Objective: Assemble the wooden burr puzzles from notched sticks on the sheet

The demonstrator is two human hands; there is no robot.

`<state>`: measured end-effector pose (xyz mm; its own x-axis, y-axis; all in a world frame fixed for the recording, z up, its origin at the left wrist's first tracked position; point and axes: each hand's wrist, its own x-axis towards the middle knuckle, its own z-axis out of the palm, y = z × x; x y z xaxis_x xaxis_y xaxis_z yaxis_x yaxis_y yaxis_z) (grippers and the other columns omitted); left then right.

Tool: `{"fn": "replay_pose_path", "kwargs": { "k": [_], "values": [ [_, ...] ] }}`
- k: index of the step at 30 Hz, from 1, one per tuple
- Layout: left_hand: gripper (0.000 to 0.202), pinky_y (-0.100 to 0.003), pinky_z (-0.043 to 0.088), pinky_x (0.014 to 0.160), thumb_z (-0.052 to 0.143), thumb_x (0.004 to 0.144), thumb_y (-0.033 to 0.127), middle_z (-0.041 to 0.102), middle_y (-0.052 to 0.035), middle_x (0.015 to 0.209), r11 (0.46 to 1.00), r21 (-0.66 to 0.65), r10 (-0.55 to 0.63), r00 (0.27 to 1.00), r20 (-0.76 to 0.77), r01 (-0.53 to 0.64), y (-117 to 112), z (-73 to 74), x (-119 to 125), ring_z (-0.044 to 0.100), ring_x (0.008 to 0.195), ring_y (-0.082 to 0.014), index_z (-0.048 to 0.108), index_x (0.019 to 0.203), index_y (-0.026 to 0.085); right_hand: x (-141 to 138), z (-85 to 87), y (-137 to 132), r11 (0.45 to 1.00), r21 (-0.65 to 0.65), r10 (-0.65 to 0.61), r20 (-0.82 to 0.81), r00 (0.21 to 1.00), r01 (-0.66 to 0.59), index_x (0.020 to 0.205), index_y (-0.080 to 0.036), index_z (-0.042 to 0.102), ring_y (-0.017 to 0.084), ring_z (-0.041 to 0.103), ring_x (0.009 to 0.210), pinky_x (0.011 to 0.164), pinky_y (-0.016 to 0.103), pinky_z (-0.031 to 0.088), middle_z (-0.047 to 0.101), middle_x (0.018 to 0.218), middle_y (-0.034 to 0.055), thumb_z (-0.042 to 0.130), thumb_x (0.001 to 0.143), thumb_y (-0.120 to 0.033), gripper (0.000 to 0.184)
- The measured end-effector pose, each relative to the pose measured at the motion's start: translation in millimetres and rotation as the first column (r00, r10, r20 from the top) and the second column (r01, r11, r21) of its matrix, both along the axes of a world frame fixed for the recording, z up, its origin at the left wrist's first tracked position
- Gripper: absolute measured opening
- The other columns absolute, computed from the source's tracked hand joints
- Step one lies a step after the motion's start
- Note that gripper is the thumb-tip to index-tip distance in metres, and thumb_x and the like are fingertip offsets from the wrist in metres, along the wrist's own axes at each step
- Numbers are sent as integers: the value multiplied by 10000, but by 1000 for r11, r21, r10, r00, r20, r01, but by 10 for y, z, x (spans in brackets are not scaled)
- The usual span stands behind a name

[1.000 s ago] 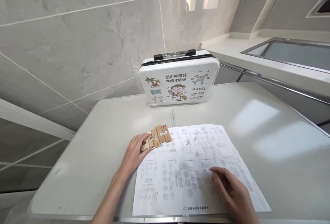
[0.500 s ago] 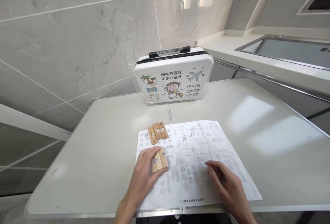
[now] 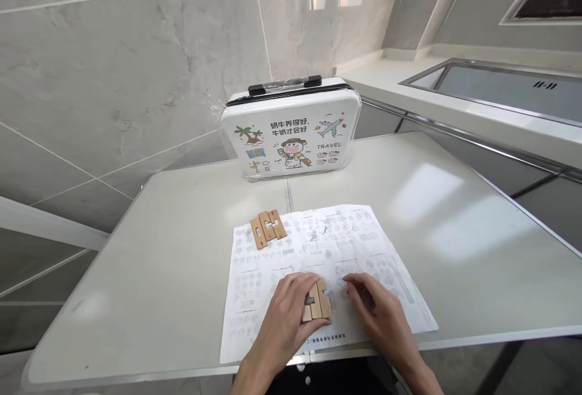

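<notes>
My left hand point(image 3: 285, 316) is closed on a few notched wooden puzzle pieces point(image 3: 316, 303), holding them just over the near part of a printed instruction sheet point(image 3: 368, 249). Close to their right, my right hand point(image 3: 377, 316) rests on the sheet with its fingers curled, and I see nothing in it. Three more wooden pieces point(image 3: 267, 228) lie side by side at the sheet's far left corner.
The sheet lies on a white folding table point(image 3: 173, 262) with a seam down its middle. A small white suitcase point(image 3: 291, 131) with cartoon travel prints stands at the table's far edge against a tiled wall. A steel sink point(image 3: 500, 89) is set in the counter at right.
My left hand took some wooden pieces from the group at the sheet's corner and brought them toward me and to the right, next to my right hand. Three pieces stayed behind.
</notes>
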<state>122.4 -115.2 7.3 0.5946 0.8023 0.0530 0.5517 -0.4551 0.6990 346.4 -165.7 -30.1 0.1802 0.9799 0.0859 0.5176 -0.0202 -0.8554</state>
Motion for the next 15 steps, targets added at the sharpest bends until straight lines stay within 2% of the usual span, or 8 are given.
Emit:
{"fn": "replay_pose_path", "kwargs": {
  "k": [4, 9, 12, 15],
  "values": [
    [856, -528, 563, 1096, 865, 862, 315, 616, -83, 1472, 1000, 6, -10, 1000, -13, 10, -5, -17, -11, 584, 1367, -320, 386, 1569, 378, -29, 59, -4, 996, 34, 87, 41, 995, -88, 1111, -264, 651, 232, 723, 868, 744, 335, 573, 739, 981, 53, 492, 1092, -336, 176],
    [1051, -595, 508, 1162, 913, 803, 360, 529, -114, 1579, 999, -5, 47, 996, -71, -48, 3, -29, -120, 493, 1473, -365, 273, 1636, 378, -112, 134, -29, 977, 23, 210, 103, 972, -214, 1186, -289, 616, 226, 728, 876, 711, 326, 595, 711, 1019, 49, 518, 1084, -323, 145],
    [938, -600, 494, 1168, 914, 800, 367, 531, -100, 1556, 998, 1, 70, 994, -80, -70, 15, -41, -187, 474, 1474, -369, 391, 1578, 386, -156, 96, -52, 970, 18, 235, 173, 957, -241, 1251, -303, 600, 252, 728, 915, 719, 351, 615, 701, 1089, 60, 639, 1020, -332, 236],
    [799, -549, 545, 1107, 941, 763, 351, 554, -97, 1458, 990, -33, 136, 989, -52, -138, -13, -45, -227, 530, 1390, -360, 552, 1461, 378, -176, 33, -53, 969, 23, 235, 233, 944, -247, 1234, -297, 612, 281, 723, 937, 725, 381, 617, 695, 1114, 70, 746, 943, -334, 322]
  ]
}}
